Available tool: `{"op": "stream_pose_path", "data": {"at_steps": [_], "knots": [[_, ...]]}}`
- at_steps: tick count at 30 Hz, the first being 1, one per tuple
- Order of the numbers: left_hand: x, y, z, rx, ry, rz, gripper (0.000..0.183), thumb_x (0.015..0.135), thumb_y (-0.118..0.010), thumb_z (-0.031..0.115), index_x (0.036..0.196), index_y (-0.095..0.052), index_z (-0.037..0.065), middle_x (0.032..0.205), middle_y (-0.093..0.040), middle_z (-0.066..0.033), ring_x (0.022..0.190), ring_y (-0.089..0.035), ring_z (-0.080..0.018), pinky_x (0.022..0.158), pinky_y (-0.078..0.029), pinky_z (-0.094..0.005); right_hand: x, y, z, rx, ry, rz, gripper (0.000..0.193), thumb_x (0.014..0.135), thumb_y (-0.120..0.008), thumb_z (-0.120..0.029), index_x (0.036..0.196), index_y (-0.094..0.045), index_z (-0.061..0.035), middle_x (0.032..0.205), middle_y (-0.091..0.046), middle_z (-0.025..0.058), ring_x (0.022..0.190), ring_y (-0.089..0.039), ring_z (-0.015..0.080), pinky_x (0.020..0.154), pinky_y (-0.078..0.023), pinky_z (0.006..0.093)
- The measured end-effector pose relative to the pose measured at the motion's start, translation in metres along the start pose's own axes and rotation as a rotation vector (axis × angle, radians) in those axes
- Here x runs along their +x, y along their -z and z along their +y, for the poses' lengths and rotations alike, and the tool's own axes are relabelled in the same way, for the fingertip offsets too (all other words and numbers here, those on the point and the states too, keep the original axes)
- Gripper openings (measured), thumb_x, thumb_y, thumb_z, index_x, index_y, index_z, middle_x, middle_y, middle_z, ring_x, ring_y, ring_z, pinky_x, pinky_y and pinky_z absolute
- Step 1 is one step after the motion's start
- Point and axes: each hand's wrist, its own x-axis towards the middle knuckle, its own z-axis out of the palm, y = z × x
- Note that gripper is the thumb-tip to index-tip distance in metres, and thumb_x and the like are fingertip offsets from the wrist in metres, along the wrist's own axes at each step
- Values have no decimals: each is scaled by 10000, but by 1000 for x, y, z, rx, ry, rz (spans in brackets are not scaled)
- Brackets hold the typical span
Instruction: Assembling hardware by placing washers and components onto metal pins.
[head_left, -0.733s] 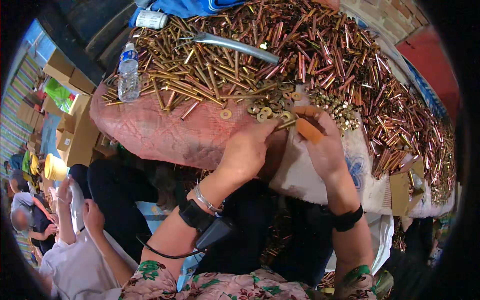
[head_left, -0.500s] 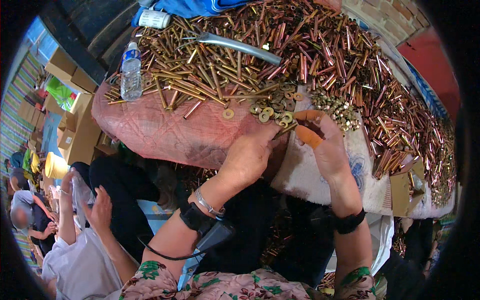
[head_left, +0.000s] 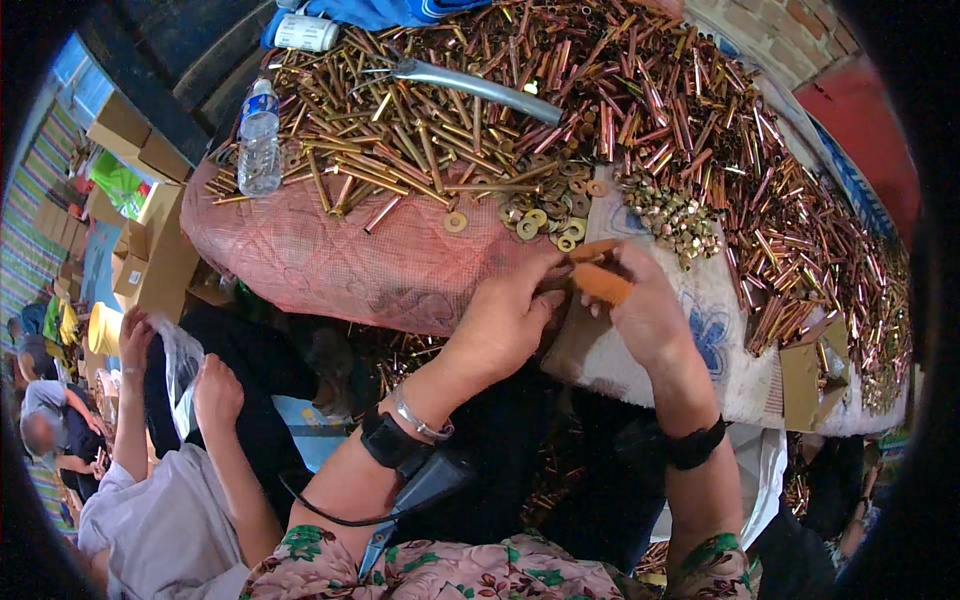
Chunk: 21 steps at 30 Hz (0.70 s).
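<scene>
My left hand (head_left: 503, 318) is closed, its fingertips pinched at the near edge of the pink padded cover. My right hand (head_left: 645, 300), with orange wraps on thumb and finger, meets it there, also pinching. Whatever lies between the fingertips is too small and covered to make out. Just beyond them is a small heap of brass-coloured washers (head_left: 535, 220), with one washer (head_left: 455, 222) lying apart on the pink cover (head_left: 330, 260). Small gold nuts (head_left: 680, 215) are piled on the pale towel (head_left: 610, 345), beyond my right hand.
Long gold bolts (head_left: 430, 150) and copper-coloured metal sleeves (head_left: 690, 120) cover the far side. A grey tube (head_left: 480, 90) lies on them. A water bottle (head_left: 260, 145) stands at left, a small cardboard box (head_left: 815, 375) at right. Another person's hands (head_left: 215, 395) hold a clear bag at lower left.
My right hand has moved left and slightly down, and its fingers have closed in against my left fingertips. At lower left the other person's hands have drawn onto the clear bag.
</scene>
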Motion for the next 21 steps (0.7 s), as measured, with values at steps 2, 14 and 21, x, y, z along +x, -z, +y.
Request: {"op": "stream_pose_path", "data": {"at_steps": [2, 14, 21], "knots": [[0, -2, -2, -358, 122, -41, 388, 830, -495, 89, 1212, -455, 32, 941, -607, -104, 805, -602, -249, 608, -474, -366, -2, -9, 1, -88, 6, -18, 268, 783, -677, -156, 970, -577, 8, 821, -600, 35, 750, -557, 102, 683, -462, 236], [-6, 22, 18, -1001, 524, -65, 422, 885, -486, 248, 1262, -444, 63, 859, -545, -3, 632, -433, -48, 519, -312, -184, 15, -15, -16, 43, -169, -285, 219, 826, -636, -220, 933, -606, -30, 738, -582, -3, 613, -485, 52, 520, -365, 201], [-8, 38, 4, -856, 618, 229, 238, 929, -457, 275, 1080, -504, 97, 665, -504, 8, 505, -349, -30, 444, -247, -168, 39, -24, 0, -368, 135, 14, 166, 809, -610, -123, 929, -591, -10, 748, -592, 55, 650, -529, 135, 595, -421, 257]]}}
